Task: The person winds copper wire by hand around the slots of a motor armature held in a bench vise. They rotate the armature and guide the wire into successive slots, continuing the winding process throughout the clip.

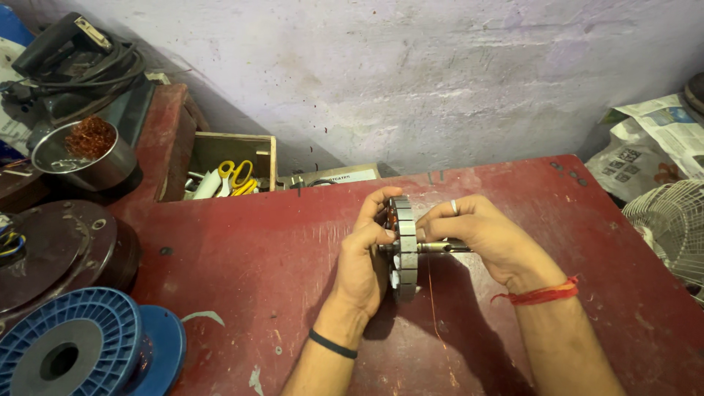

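Two hands (363, 257) (480, 235) around upright stator (405, 249)

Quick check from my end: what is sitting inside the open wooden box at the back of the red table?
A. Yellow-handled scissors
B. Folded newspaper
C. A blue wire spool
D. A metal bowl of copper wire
A: yellow-handled scissors lie inside the wooden box, beside a white object.

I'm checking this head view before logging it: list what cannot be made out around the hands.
- Stator: its near face is covered by the left hand; the winding state is not visible.
- Shaft: its far end is hidden under the right hand.
- Thin copper wire: too fine to trace to either end.
- Blue spool: cut off by the bottom edge.
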